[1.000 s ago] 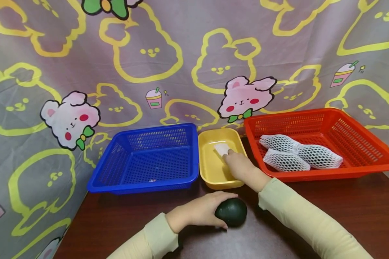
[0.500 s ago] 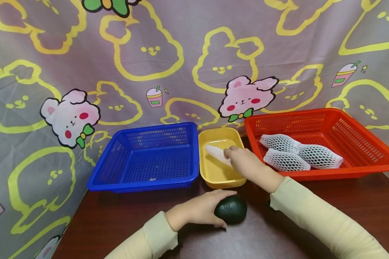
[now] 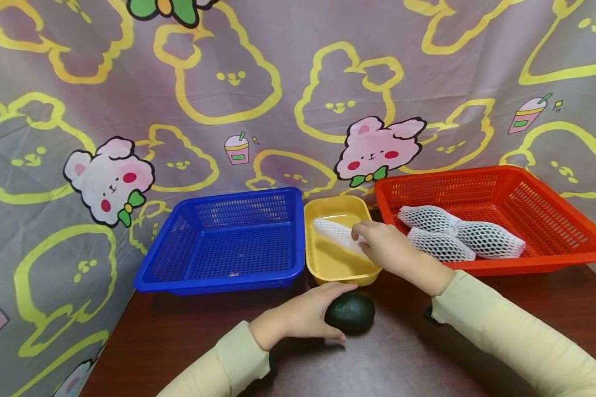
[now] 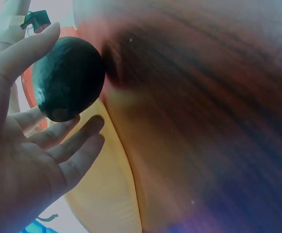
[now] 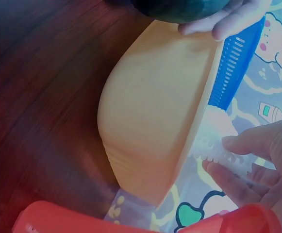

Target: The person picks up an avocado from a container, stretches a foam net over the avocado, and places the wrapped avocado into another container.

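Note:
A dark green avocado point(image 3: 351, 312) lies near the middle of the table, in front of the yellow tray point(image 3: 320, 270). My left hand point(image 3: 298, 318) holds it from the left, thumb on the near side and fingers on the far side. A white foam net sleeve point(image 3: 331, 231) lies slantwise in the tray. Over its right end is my right hand point(image 3: 394, 251), partly hiding it. In the right wrist view, the thumb and forefinger of that hand stand apart, the foam sleeve point(image 5: 216, 133) behind them; whether they touch it is hard to tell.
To the left of the tray stands a blue perforated basket point(image 3: 218, 285). A red basket point(image 3: 551, 263) on the right holds three items in white foam nets point(image 3: 489, 240). The patterned curtain point(image 3: 278, 99) hangs close behind the containers.
My right hand has drawn right and a little nearer, and more of the foam sleeve shows in the tray. The left hand and avocado have shifted slightly left and away from me.

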`<state>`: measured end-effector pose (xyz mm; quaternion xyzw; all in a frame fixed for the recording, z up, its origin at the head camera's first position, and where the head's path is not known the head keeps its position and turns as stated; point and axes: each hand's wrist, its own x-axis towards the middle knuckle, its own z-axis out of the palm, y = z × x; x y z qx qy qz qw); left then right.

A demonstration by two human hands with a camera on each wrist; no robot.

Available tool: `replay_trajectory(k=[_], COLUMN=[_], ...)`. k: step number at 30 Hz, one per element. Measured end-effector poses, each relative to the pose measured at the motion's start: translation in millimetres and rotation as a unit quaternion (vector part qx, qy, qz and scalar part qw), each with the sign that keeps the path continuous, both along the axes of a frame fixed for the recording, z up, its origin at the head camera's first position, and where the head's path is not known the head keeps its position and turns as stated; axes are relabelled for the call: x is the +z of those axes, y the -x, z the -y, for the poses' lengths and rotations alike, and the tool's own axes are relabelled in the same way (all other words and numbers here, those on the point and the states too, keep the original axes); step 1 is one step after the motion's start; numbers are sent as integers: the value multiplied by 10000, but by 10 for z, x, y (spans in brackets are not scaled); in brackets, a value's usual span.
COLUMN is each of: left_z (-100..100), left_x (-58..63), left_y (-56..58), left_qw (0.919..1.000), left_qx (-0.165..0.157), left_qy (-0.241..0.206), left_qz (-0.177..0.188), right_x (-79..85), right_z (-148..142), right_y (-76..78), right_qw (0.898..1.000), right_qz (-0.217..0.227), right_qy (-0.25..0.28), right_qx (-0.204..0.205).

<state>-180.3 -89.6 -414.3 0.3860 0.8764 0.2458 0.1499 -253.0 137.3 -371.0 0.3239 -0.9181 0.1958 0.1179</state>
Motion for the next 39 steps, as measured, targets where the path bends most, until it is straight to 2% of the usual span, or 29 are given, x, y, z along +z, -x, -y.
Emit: replay_trajectory(k=[12, 19, 24, 30, 39], left_z=[108, 224, 268, 270, 283], left_x=[130, 277, 349, 428, 564], left_y=[-40, -48, -51, -52, -36], left_qw=[9989, 9975, 9956, 9921, 9875], left_qx=[131, 434, 525, 482, 505], left_qy=[-366, -527, -681, -999, -1065], left_qz=[-250, -191, -384, -591, -1047], right_x=[57, 99, 136, 214, 348], right_z=[-135, -170, -201, -245, -295], right_y=[-51, -97, -131, -186, -278], right_qw=[9997, 9997, 9992, 9988, 9984], right_qz=[139, 73, 116, 64, 178], right_qy=[156, 225, 341, 389, 414], right_qx=[91, 110, 174, 280, 327])
